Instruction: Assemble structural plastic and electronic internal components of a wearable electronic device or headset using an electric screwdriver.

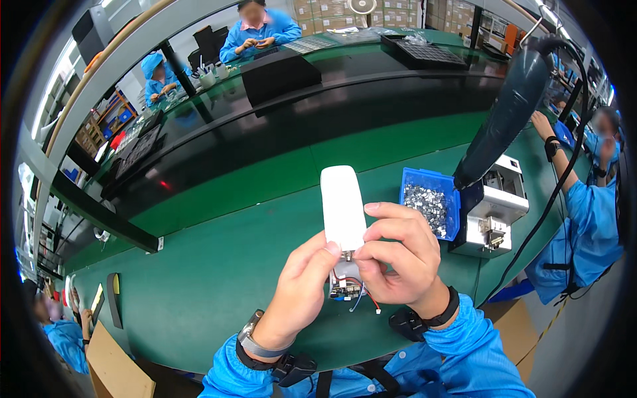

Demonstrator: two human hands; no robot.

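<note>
Over the green table I hold a long white plastic casing with rounded corners. My left hand is closed on its lower left edge, thumb on top. Opposite it, my right hand pinches the lower right corner, its other fingers curled loosely. A small metal part shows between the two thumbs at the casing's lower end. Just below lies a small circuit board in a pale shell, partly covered by my hands. Thin red and blue wires trail from it, one ending in a white plug.
A blue bin of small metal parts stands to the right, beside a silver-and-white machine. A dark electric screwdriver hangs above them. Beyond the green table runs a black conveyor belt. Co-workers in blue sit across and at both sides.
</note>
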